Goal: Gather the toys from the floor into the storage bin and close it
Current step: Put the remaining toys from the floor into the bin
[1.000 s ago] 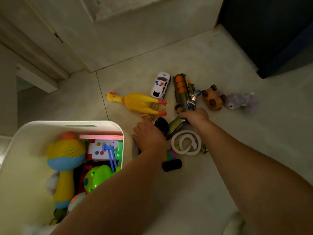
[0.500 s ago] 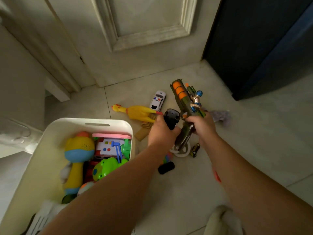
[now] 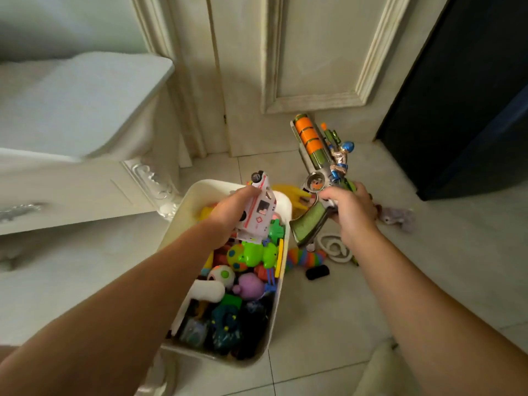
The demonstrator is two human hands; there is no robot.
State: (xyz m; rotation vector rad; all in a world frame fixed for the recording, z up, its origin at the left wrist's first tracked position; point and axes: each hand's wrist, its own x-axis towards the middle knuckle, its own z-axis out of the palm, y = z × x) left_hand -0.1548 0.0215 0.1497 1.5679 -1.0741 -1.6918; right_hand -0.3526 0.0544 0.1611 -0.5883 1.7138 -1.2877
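**Two toys in hand at the bin**

The white plastic storage bin [image 3: 206, 185] stands open on the pale tiled floor [image 3: 314, 324] in front of me, crammed with coloured toys. My left hand [image 3: 231, 212] is over its far end, fingers curled round a white toy vehicle with red markings [image 3: 261, 214]. Just right of the bin, my right hand [image 3: 353, 214] grips a green toy gun with orange bands [image 3: 311, 147], barrel pointing away. Near that hand lie a white coiled ring [image 3: 334, 248], a rainbow-striped soft toy [image 3: 305, 258] and a black cylinder [image 3: 317, 272]. Farther right lies a purple plush [image 3: 397, 218].
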